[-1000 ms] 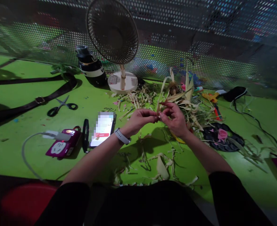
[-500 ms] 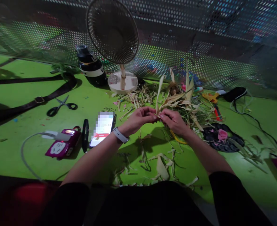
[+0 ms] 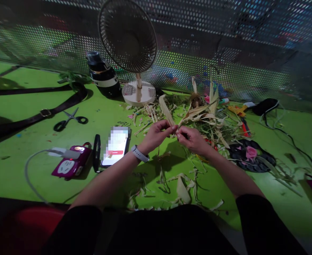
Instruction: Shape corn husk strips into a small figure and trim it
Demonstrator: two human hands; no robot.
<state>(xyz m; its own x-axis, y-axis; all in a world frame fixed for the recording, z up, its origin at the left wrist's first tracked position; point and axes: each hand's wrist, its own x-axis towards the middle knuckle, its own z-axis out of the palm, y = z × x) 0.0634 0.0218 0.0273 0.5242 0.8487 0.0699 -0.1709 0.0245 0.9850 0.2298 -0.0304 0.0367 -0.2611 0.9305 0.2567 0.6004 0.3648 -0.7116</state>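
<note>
Between the thumb and fingers of my left hand (image 3: 159, 134) is a pale dried corn husk (image 3: 166, 109), its broad end pointing up and to the left. My right hand (image 3: 191, 140) is closed in a pinch at the husk's lower end, its fingertips close against the left ones. What exactly the right fingers grip is too small to make out. Behind the hands lies a heap of dried husks and stalks (image 3: 206, 117). Loose husk scraps (image 3: 182, 190) are strewn on the green table (image 3: 92, 198) nearer my body.
A desk fan (image 3: 138, 94) and a black bottle (image 3: 105, 79) stand at the back. On the left are scissors (image 3: 70, 119), a phone (image 3: 115, 147), a purple power bank (image 3: 72, 164) and a dark strap (image 3: 45, 112). To the right lie a black tray (image 3: 240, 161) and a yellow glue gun (image 3: 237, 109).
The held husk has tipped from nearly upright toward the left. My left hand has shifted slightly right, and the right fingers have curled more tightly at its base.
</note>
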